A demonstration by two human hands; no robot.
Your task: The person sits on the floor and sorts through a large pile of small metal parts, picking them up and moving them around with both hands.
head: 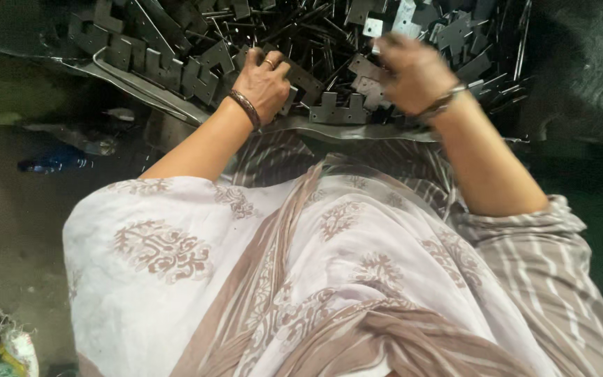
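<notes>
Right hand point(413, 73) motion-blurred, left hand point(265, 84) fingertips buried among metal brackets point(336, 110), pile cut off by top edge

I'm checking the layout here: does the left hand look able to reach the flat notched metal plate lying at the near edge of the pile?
Probably yes. The left hand rests on the pile just beside the notched plate, with nothing over it.

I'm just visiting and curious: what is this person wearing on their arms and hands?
Both forearms are bare. The left hand has a ring on one finger and a dark, reddish bangle at the wrist. The right hand, slightly blurred, has a thin metallic bracelet at its wrist. A striped brown-and-white sleeve shows at the right elbow.
</notes>
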